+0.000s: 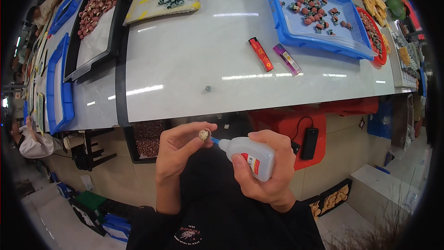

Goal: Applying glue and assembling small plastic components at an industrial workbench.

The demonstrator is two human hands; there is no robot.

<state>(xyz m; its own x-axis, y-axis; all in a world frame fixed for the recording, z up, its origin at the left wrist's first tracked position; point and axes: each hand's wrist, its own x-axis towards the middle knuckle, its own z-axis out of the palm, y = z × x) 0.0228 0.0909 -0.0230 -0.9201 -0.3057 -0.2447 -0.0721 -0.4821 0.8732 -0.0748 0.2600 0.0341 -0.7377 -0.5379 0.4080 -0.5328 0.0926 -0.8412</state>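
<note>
Small bead being held to a glue bottle's tip, below the table edge.
The bead is being pinched in the left hand, fingers raised; the glue bottle, lying near-horizontal and nozzle pointing left, is being gripped by the right hand.

The tabletop has lots of room in the middle; a red lighter, purple lighter and blue tray block the right side.
</note>
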